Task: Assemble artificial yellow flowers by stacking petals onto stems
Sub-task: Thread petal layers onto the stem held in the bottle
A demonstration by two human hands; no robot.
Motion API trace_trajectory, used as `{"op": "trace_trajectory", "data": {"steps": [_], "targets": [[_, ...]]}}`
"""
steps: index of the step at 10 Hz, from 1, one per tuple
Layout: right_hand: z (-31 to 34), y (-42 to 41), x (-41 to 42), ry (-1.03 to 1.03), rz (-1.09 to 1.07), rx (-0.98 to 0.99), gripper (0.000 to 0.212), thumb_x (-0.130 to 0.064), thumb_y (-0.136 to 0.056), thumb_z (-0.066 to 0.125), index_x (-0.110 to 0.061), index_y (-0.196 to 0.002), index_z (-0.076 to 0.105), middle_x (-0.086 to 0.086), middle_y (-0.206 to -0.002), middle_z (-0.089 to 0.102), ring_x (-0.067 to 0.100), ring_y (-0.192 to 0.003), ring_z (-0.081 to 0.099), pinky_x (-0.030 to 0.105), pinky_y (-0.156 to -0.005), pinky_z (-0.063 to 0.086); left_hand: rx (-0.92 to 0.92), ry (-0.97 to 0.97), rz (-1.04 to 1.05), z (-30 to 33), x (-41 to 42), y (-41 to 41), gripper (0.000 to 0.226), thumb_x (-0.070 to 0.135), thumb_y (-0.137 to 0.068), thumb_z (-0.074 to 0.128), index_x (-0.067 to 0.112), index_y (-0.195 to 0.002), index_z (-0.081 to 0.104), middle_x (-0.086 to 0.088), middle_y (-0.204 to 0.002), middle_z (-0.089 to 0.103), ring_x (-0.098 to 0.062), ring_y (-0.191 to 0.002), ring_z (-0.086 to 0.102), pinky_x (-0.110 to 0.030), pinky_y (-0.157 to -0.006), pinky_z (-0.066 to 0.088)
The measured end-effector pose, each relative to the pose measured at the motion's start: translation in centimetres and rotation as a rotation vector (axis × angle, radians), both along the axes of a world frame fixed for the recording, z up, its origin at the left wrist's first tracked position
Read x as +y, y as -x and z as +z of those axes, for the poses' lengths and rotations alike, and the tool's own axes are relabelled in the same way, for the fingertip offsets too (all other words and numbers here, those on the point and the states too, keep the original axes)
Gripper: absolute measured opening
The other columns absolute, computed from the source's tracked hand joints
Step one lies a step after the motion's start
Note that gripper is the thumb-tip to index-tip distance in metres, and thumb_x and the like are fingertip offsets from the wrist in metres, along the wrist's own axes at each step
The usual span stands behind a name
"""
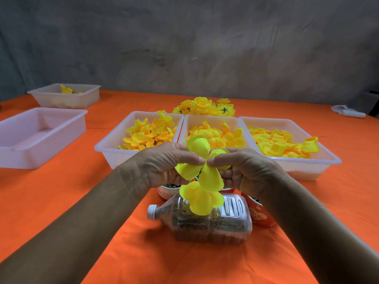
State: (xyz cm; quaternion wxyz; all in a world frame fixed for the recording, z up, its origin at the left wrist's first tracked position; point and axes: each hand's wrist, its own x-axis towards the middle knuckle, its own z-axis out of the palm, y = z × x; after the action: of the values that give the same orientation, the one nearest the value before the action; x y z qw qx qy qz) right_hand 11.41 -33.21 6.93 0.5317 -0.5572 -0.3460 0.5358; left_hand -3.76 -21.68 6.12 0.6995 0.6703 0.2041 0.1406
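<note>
Both hands meet mid-frame above the orange table (pixel 61 201). Left hand (pixel 164 165) and right hand (pixel 244 169) each pinch the centre of a yellow petal layer (pixel 207 177), thumb tips almost touching. A second petal layer (pixel 202 198) hangs just below the first. Stem not visible.

Under the hands: a clear bottle (pixel 205 220) on its side, white cap to the left, filled with dark grains. Red cups (pixel 260 212) beside it, partly hidden.

Behind: three trays (pixel 108 146) of yellow petals side by side. Finished flowers (pixel 205 106) heaped beyond them. Two more trays (pixel 30 138) far left, the nearer one holding no petals.
</note>
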Motion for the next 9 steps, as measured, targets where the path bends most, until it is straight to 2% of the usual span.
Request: {"op": "trace_trajectory", "data": {"steps": [1, 2, 3, 4, 5, 6, 7, 8, 9], "targets": [[-0.1, -0.1, 0.0, -0.005, 0.005, -0.024, 0.041, -0.004, -0.047, 0.070, -0.005, -0.087, 0.063, 0.014, -0.082, 0.071, 0.024, -0.063, 0.067, 0.036, -0.073, 0.055, 0.013, 0.035, 0.024, -0.1, 0.0, -0.1, 0.004, 0.022, -0.065, 0.076, 0.023, -0.069, 0.078, 0.000, -0.072, 0.073, -0.012, -0.065, 0.070, -0.024, -0.057, 0.054], [0.1, 0.0, 0.0, -0.012, 0.012, -0.049, 0.042, -0.004, -0.047, 0.070, -0.005, -0.089, 0.065, 0.016, -0.087, 0.071, 0.024, -0.065, 0.069, 0.039, -0.076, 0.054, 0.029, 0.031, 0.004, -0.4, 0.4, -0.1, 0.008, 0.022, -0.064, 0.079, 0.021, -0.072, 0.078, -0.002, -0.075, 0.074, -0.014, -0.068, 0.071, -0.026, -0.059, 0.054], [0.2, -0.1, 0.0, -0.031, 0.015, -0.052, 0.044, -0.004, -0.045, 0.071, -0.005, -0.089, 0.066, 0.017, -0.086, 0.072, 0.026, -0.064, 0.070, 0.040, -0.068, 0.057, 0.081, -0.032, 0.055, -0.3, 0.6, -0.4, 0.029, 0.032, -0.046, 0.087, 0.020, -0.071, 0.077, -0.005, -0.077, 0.073, -0.017, -0.069, 0.069, -0.031, -0.064, 0.055], [0.1, 0.0, 0.0, -0.040, 0.021, -0.051, 0.041, -0.004, -0.045, 0.071, -0.006, -0.086, 0.067, 0.016, -0.084, 0.072, 0.026, -0.064, 0.070, 0.039, -0.065, 0.058, 0.119, -0.068, 0.086, 0.0, 0.4, -0.5, 0.034, 0.033, -0.040, 0.087, 0.019, -0.069, 0.077, -0.008, -0.080, 0.071, -0.020, -0.071, 0.067, -0.039, -0.076, 0.054], [-0.2, 0.0, 0.1, -0.017, 0.028, -0.036, 0.030, 0.003, -0.055, 0.070, -0.005, -0.083, 0.065, 0.015, -0.081, 0.072, 0.026, -0.063, 0.070, 0.038, -0.065, 0.058, 0.124, -0.034, 0.072, 0.1, 0.5, -0.6, 0.028, 0.020, -0.045, 0.090, 0.015, -0.070, 0.077, -0.012, -0.081, 0.071, -0.024, -0.072, 0.067, -0.041, -0.077, 0.054], [-0.5, -0.1, 0.3, 0.010, 0.018, -0.012, 0.018, 0.009, -0.071, 0.064, -0.005, -0.082, 0.065, 0.016, -0.080, 0.072, 0.026, -0.062, 0.070, 0.038, -0.062, 0.058, 0.120, 0.001, 0.029, -0.2, 0.5, -0.5, 0.028, 0.020, -0.044, 0.089, 0.017, -0.070, 0.077, -0.007, -0.078, 0.073, -0.019, -0.069, 0.070, -0.034, -0.065, 0.057], [-0.8, -0.1, 0.5, 0.045, -0.002, 0.015, 0.014, 0.005, -0.076, 0.062, -0.005, -0.086, 0.065, 0.014, -0.077, 0.072, 0.024, -0.060, 0.070, 0.036, -0.058, 0.059, 0.106, 0.065, 0.015, -0.6, 0.8, -0.6, 0.011, 0.018, -0.060, 0.081, 0.018, -0.070, 0.078, -0.005, -0.076, 0.074, -0.017, -0.069, 0.071, -0.030, -0.060, 0.056], [-1.0, -0.3, 0.5, 0.067, -0.015, 0.058, 0.009, 0.001, -0.080, 0.060, -0.005, -0.085, 0.064, 0.011, -0.070, 0.071, 0.021, -0.056, 0.069, 0.034, -0.054, 0.059, 0.084, 0.115, 0.008, -1.0, 0.9, -0.6, 0.007, 0.013, -0.068, 0.075, 0.017, -0.073, 0.078, -0.006, -0.077, 0.074, -0.018, -0.071, 0.072, -0.029, -0.060, 0.056], [-1.2, -0.3, 0.4, 0.071, -0.015, 0.046, 0.010, 0.001, -0.079, 0.061, -0.006, -0.087, 0.064, 0.012, -0.072, 0.070, 0.020, -0.053, 0.068, 0.033, -0.057, 0.058, 0.102, 0.101, 0.017, -1.2, 1.0, -0.4, 0.008, 0.015, -0.067, 0.076, 0.017, -0.075, 0.078, -0.006, -0.079, 0.074, -0.018, -0.073, 0.072, -0.030, -0.062, 0.056]]}}
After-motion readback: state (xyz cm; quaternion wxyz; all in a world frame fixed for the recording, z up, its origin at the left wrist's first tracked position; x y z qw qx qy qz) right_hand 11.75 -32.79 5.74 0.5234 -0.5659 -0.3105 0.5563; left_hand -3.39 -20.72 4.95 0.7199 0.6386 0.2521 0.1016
